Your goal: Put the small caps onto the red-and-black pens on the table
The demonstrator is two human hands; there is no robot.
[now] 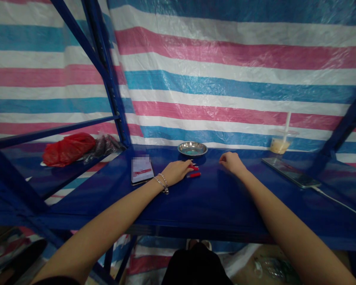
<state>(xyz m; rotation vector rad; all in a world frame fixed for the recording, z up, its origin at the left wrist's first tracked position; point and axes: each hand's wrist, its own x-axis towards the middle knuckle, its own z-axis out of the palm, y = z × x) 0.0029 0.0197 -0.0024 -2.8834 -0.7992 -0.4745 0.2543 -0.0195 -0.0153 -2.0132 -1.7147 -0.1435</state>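
My left hand [178, 172], with bracelets at the wrist, rests on the blue table [213, 206] with its fingertips on a small red item [194, 168]. A second red item with a thin metallic end [195, 175] lies just in front of it. Behind that hand stands a shallow round metal dish [192, 149]. My right hand [230, 161] rests on the table to the right of the dish, its fingers curled in; whether anything is inside them is hidden.
A phone [142, 169] lies left of my left hand. At the right are a second phone [290, 172] with a white cable and a plastic cup [280, 145] with a straw. A red plastic bag [69, 149] sits on the left shelf beyond a blue metal post [114, 91].
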